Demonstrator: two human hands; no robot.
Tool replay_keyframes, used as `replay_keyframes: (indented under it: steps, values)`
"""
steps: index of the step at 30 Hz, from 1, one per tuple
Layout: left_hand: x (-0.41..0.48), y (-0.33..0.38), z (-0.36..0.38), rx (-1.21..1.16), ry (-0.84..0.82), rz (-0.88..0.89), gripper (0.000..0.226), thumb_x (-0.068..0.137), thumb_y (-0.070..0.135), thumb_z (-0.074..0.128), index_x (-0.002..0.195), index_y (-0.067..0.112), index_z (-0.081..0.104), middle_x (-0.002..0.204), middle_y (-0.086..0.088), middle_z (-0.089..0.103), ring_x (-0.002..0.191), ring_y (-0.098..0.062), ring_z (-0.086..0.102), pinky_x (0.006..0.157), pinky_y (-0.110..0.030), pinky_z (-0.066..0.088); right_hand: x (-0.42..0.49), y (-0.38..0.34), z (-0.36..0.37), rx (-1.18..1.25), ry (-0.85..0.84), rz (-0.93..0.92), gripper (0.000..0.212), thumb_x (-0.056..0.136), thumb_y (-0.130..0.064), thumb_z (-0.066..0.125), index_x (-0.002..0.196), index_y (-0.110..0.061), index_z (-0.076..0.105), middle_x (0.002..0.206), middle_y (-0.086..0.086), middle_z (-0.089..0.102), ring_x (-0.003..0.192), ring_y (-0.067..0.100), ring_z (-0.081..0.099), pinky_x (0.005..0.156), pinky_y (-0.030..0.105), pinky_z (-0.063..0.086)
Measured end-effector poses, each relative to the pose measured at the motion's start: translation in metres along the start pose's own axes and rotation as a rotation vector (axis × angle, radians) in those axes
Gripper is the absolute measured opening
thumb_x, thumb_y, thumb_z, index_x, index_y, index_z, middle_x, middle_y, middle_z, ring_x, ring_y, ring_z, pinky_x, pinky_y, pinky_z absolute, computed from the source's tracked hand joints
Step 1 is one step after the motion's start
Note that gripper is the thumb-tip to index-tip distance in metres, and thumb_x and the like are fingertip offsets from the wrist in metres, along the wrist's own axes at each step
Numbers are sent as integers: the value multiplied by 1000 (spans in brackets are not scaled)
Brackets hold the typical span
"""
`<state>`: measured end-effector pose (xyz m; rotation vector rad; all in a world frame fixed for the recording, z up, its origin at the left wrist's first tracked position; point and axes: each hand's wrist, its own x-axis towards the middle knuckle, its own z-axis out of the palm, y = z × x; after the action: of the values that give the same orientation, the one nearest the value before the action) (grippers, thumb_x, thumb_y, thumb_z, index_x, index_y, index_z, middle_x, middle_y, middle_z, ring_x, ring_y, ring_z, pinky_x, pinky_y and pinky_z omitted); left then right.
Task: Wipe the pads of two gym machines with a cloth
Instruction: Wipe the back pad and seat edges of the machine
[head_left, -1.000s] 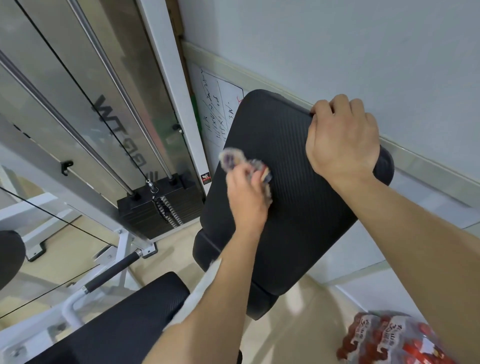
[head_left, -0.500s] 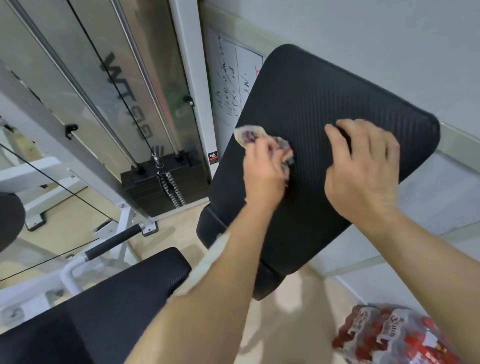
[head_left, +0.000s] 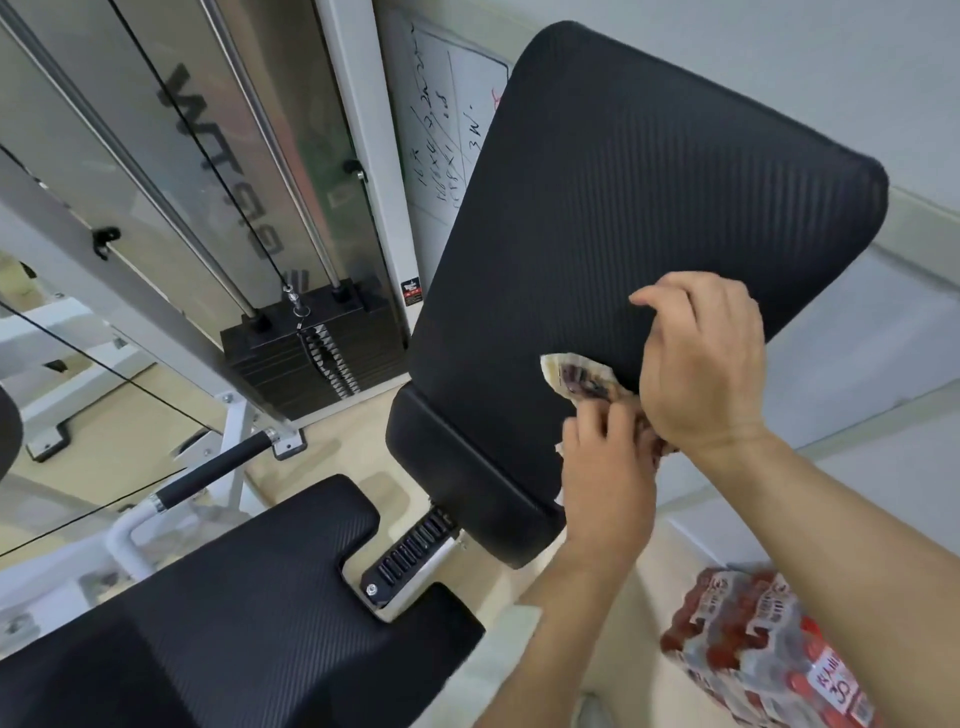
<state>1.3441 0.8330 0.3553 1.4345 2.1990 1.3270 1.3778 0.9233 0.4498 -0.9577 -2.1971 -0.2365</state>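
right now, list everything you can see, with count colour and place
back pad: one, black, tilted, centre right by the wall
seat pad: one, black, lower left
cloth: one, pale with dark print, on the back pad's lower part
weight stack: one, black, left of the back pad
whiteboard: one, white with handwriting, behind the back pad
bottle pack: one, red and clear, on the floor, lower right
left hand: grips the cloth
right hand: over the cloth, grip unclear
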Motion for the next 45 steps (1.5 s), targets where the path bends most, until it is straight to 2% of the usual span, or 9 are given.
replay_keyframes:
  steps: [4, 9, 15, 23, 27, 32, 39, 42, 45]
  values:
    - [15, -16, -13, 52, -88, 176, 24, 98, 32, 43, 109, 15, 56, 109, -7, 51, 90, -26, 47, 71, -45, 50, 8, 14, -7, -17, -84, -94, 28, 83, 8, 49, 105, 1, 65, 101, 18, 62, 85, 40, 55, 69, 47, 46]
    - [133, -65, -67, -110, 214, -135, 14, 99, 19, 49, 103, 9, 58, 107, -12, 50, 95, -28, 51, 88, -44, 44, 7, 16, 3, -113, -137, -125, 28, 81, 7, 58, 106, -2, 67, 101, 15, 62, 86, 38, 55, 65, 43, 41]
    - [83, -110, -52, 9, 165, -221, 19, 100, 25, 46, 110, 9, 53, 118, -13, 49, 99, -25, 50, 90, -41, 45, 3, 13, 4, -179, -137, -152, 25, 82, 3, 57, 103, -4, 67, 102, 15, 60, 89, 37, 54, 69, 43, 37]
    - [-21, -91, -1, 219, -142, 201, 29, 88, 17, 63, 112, 17, 47, 104, -9, 47, 89, -30, 49, 61, -44, 52, 2, 5, 10, -211, -51, -80, 23, 81, -3, 54, 101, -9, 65, 102, 12, 60, 88, 36, 51, 71, 41, 30]
    - [69, -129, -42, 46, 185, -209, 21, 100, 20, 43, 114, 8, 54, 118, -16, 49, 104, -34, 51, 91, -45, 45, 2, 2, 13, -290, -82, -82, 22, 85, -8, 52, 103, -12, 64, 104, 10, 59, 92, 35, 52, 75, 40, 30]
    - [85, -150, -45, -21, 300, -407, 22, 103, 22, 39, 113, 6, 50, 119, -15, 49, 102, -31, 52, 89, -41, 43, 0, 0, 14, -312, -62, -80, 20, 85, -9, 53, 102, -13, 64, 104, 9, 58, 92, 34, 53, 76, 42, 34]
    - [-71, -97, 14, 94, -73, -117, 28, 97, 28, 34, 110, 9, 50, 109, -11, 49, 95, -29, 50, 74, -47, 52, -63, -26, 27, -145, -74, -135, 22, 73, -4, 56, 90, -13, 67, 92, 6, 62, 80, 31, 55, 73, 40, 35]
    - [-42, -119, -2, 143, -75, -14, 21, 96, 29, 36, 107, 14, 45, 106, -13, 50, 91, -33, 53, 70, -47, 52, -100, -32, 36, -108, -126, -144, 20, 73, -5, 58, 89, -13, 67, 91, 4, 62, 78, 29, 55, 69, 39, 35]
    - [24, -132, -33, 114, 91, -129, 24, 100, 24, 38, 111, 8, 52, 115, -14, 50, 99, -30, 53, 85, -45, 49, -128, -34, 45, -83, -161, -112, 18, 74, -7, 59, 88, -14, 67, 91, 4, 62, 79, 26, 54, 70, 37, 36]
